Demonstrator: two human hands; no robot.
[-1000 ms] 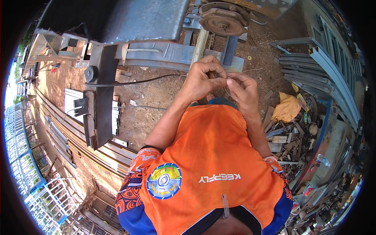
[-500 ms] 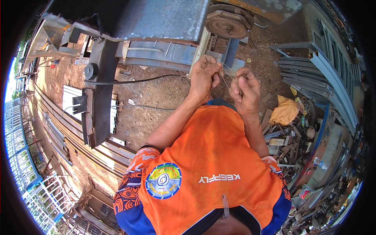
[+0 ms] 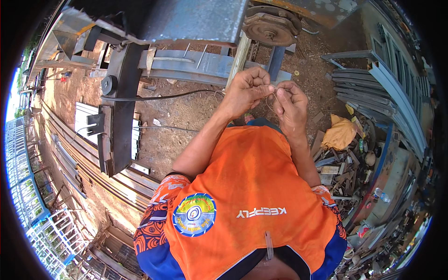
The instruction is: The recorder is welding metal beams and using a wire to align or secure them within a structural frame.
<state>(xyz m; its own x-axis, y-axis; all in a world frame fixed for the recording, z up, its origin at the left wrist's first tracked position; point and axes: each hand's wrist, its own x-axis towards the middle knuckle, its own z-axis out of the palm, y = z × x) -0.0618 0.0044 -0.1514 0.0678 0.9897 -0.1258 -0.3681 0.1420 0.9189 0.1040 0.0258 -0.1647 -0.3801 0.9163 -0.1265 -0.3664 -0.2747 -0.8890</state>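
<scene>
In front of my chest, both hands pinch a thin pale strand (image 3: pixel 267 103) that curves in a small loop below the fingers. Whether it is string or wire I cannot make out. My left hand (image 3: pixel 248 90) closes its thumb and forefinger on one part of it. Thumb and fingers of my right hand (image 3: pixel 292 103) are pressed together on another part, right beside the left fingertips. The fingers hide where the strand's ends lie.
A dark steel post (image 3: pixel 122 109) stands at left, with a black cable (image 3: pixel 163 96) running toward me. Ahead are a large steel plate (image 3: pixel 196 21) and a rusty wheel (image 3: pixel 269 30). Stacked metal bars (image 3: pixel 361 88), an orange-yellow cloth (image 3: pixel 339 132) and scrap pieces (image 3: pixel 333 170) lie at right.
My hands have come closer together, so the fingertips now nearly meet. The loop between them has become smaller, and my left hand has shifted slightly down and right.
</scene>
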